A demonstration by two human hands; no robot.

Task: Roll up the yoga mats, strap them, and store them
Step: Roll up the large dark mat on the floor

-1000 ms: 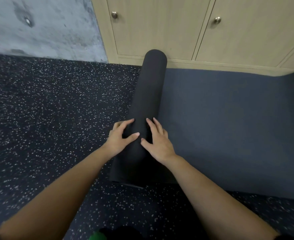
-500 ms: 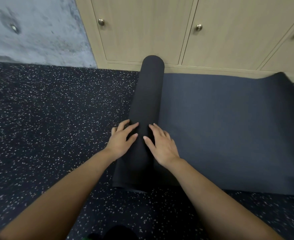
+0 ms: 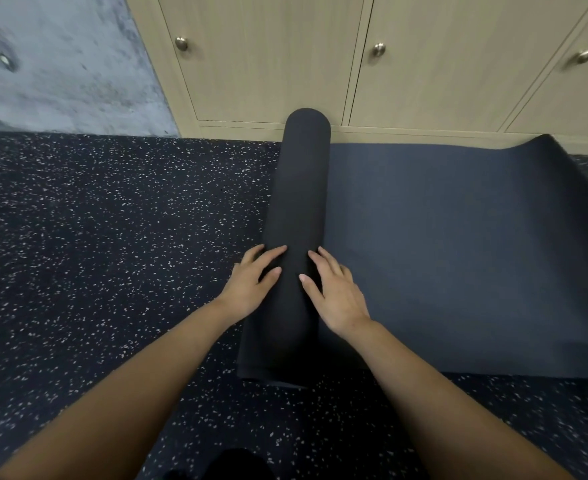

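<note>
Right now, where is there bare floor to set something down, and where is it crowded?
Free: speckled floor left of the roll, up to the grey wall. Crowded: right of it, the unrolled mat spreads toward the cabinets; left hand and right hand rest on the roll.

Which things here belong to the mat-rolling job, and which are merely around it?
Job: yoga mat, partly rolled; left hand and right hand, both pressing on the roll.
Around: cupboard doors; speckled floor; concrete wall.
</note>
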